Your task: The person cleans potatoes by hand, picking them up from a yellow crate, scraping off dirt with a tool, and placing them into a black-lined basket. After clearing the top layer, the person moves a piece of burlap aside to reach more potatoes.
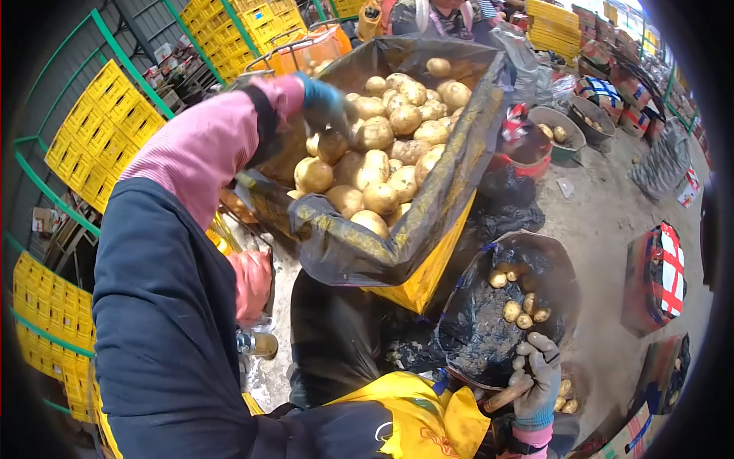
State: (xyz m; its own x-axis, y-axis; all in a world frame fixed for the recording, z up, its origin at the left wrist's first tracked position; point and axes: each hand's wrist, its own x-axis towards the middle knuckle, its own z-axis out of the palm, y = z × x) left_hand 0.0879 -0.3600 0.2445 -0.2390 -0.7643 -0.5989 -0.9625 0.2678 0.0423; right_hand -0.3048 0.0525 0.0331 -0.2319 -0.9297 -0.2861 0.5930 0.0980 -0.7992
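Observation:
My left hand (325,103), in a blue glove at the end of a pink sleeve, reaches into a yellow crate (424,279) lined with black plastic and heaped with potatoes (382,164). Its fingers rest on the potatoes at the left of the heap; whether they grip one is not clear. My right hand (537,379), in a grey glove, is low at the right. It is closed around a brown wooden handle (505,398) at the near rim of a black-lined basket (474,336) with a few small potatoes (524,310) in it.
Stacks of yellow crates (103,134) in green metal frames fill the left side. Grey bowls (562,149) with potatoes, a red bucket (527,164) and wrapped boxes (657,279) stand on the concrete floor at the right. Another person (443,15) stands behind the crate.

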